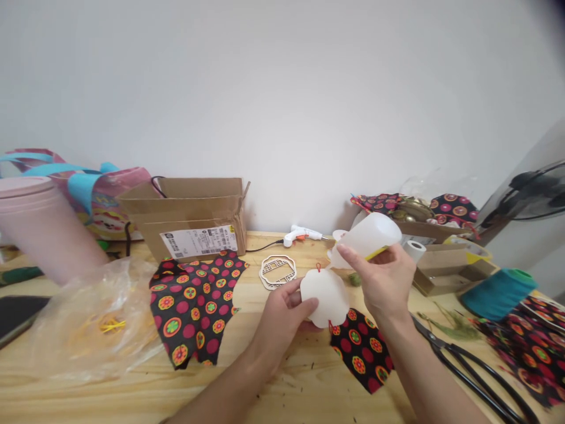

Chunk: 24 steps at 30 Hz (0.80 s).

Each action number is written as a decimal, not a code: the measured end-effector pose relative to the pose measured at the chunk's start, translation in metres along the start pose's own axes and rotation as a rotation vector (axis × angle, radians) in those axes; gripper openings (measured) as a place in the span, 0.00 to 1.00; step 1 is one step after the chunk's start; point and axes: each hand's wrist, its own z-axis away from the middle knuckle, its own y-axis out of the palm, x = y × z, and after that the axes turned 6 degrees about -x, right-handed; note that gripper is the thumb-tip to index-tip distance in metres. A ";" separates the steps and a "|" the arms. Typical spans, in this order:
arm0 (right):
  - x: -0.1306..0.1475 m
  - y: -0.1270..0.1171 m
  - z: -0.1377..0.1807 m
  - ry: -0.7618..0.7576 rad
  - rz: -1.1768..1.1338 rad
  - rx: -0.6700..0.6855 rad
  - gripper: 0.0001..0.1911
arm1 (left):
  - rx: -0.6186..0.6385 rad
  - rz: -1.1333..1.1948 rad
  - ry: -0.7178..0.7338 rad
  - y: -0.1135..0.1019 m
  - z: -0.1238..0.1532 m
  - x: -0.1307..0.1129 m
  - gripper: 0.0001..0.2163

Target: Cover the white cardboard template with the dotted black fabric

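- The left hand point(282, 309) pinches a white disc point(325, 297) by its edge, thumb in front, holding it just above the table point(282, 383).
- The right hand point(388, 282) is closed around a tilted cup point(368, 238) with a yellow stick point(378, 253) against it, right behind the disc.
- From here the disc's face looks bare, with no cloth on it and only a red loop at the top, so I'd say covering hasn't begun.
- A cut cloth piece point(359, 347) lies right under the hands and a bigger one point(194, 306) lies to the left, so the cutting looks done.
- The glue gun point(302, 234), frame point(277, 271) and scissors point(468, 365) lie untouched.
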 end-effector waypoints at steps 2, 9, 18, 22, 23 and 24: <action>-0.001 0.000 -0.004 0.027 -0.053 -0.054 0.15 | -0.035 -0.008 -0.011 0.001 0.000 -0.002 0.18; -0.007 -0.003 -0.018 0.294 -0.337 -0.231 0.17 | -0.085 -0.002 0.003 -0.001 -0.002 -0.004 0.18; -0.005 -0.001 -0.013 0.417 -0.357 -0.056 0.15 | -0.161 -0.013 0.031 -0.006 -0.008 -0.002 0.23; 0.005 0.002 -0.003 0.091 -0.161 -0.046 0.21 | -0.175 -0.047 0.036 -0.006 -0.007 -0.002 0.23; 0.007 0.003 -0.001 0.068 -0.132 -0.014 0.21 | -0.164 -0.054 0.039 -0.005 -0.007 -0.002 0.22; 0.008 0.003 0.001 0.066 -0.115 0.018 0.20 | -0.155 -0.058 0.044 -0.005 -0.006 -0.002 0.22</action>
